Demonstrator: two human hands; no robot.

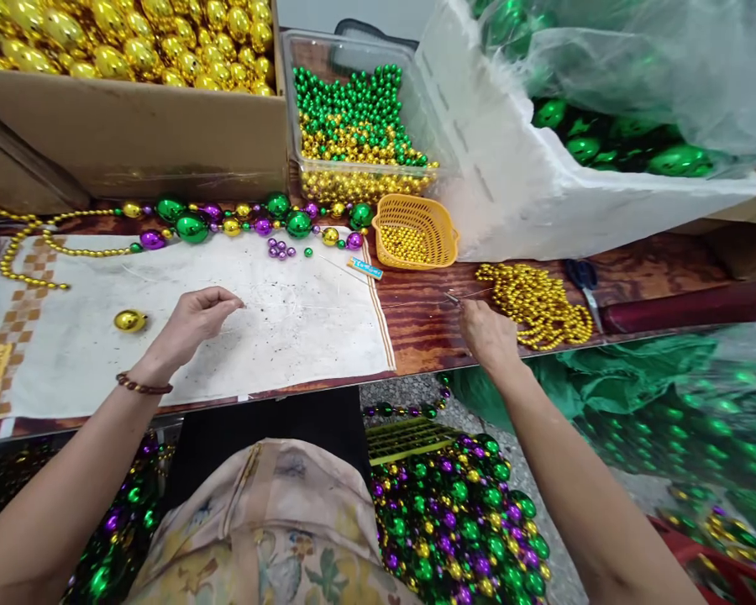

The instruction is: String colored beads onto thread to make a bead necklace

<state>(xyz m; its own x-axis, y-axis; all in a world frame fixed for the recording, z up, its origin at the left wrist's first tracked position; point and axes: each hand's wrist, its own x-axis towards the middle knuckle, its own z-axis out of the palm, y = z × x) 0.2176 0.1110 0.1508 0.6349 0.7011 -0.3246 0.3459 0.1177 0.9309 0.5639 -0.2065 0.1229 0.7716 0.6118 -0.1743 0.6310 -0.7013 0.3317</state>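
My left hand [198, 323] is over the white cloth [302, 336], its fingertips pinched on one end of a thin clear thread [328, 307]. The thread stretches right across the cloth toward my right hand [488, 332]. That hand is closed near the table's front edge, with a small metal-tipped tool [452, 297] poking out of its fingers; its exact kind is hidden. Just right of it lies a heap of gold bead strings [535, 307]. One large gold bead [129, 320] rests left of my left hand. Small purple beads [280, 248] and one green bead [308, 252] lie farther back.
A finished-looking bead garland [191, 226] runs along the back. Behind it stand a carton of gold beads [164, 134], a clear bin [293, 109], a yellow basket [447, 227] and a foam box [510, 185]. Scissors [585, 281] lie at right.
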